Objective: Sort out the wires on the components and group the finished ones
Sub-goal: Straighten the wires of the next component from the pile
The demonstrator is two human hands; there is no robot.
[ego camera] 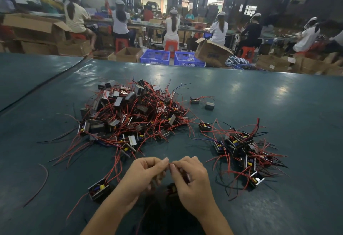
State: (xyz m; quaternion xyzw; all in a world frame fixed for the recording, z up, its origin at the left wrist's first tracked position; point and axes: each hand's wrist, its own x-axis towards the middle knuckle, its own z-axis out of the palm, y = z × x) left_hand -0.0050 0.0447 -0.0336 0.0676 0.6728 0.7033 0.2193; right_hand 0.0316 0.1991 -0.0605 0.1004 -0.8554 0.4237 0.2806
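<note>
My left hand [144,173] and my right hand [191,177] meet near the table's front edge, fingertips pinching a red wire [169,163] between them. The component [171,188] it belongs to hangs dark and partly hidden under my right palm. A big tangled pile of small black components with red wires [133,112] lies in the middle of the table. A smaller group of components [241,151] sits to the right. One lone component [98,190] rests to the left of my left wrist.
The table has a dark green mat [278,104]. Two stray components [202,102] lie behind the big pile. A loose red wire [40,182] curls at the left. Beyond the far edge stand blue crates [156,56], cardboard boxes and seated workers.
</note>
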